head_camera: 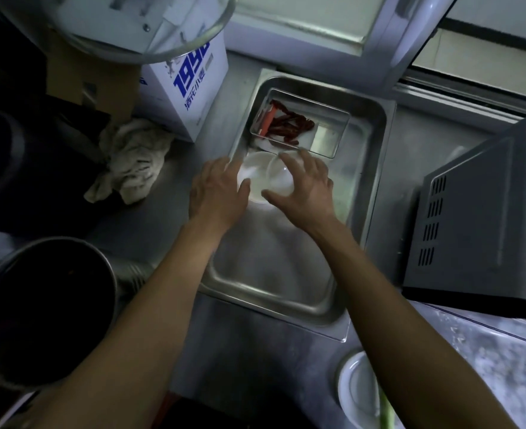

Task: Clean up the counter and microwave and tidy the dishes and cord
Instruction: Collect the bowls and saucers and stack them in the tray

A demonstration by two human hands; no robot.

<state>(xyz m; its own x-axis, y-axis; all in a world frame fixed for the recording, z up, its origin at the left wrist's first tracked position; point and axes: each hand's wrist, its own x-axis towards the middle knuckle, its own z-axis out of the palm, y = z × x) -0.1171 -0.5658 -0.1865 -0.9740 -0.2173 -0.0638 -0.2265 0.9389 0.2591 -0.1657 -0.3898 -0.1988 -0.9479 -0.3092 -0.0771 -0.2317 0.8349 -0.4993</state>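
Note:
A large steel tray (286,292) lies on the counter in the middle of the view. At its left side sits a white bowl (254,174) with a second clear bowl (281,178) tilted against it. My left hand (216,193) rests on the white bowl's left rim, thumb on the rim. My right hand (306,184) grips the clear bowl from the right, fingers over its top and thumb under its near edge. A smaller steel tray (329,140) with red dried chillies (289,125) lies at the far end of the large tray.
A grey microwave (478,230) stands at the right. A crumpled cloth (131,159) lies left of the tray beside a white box (190,85). A dark pot (45,308) stands at the near left, and a white bowl (357,394) at the bottom right.

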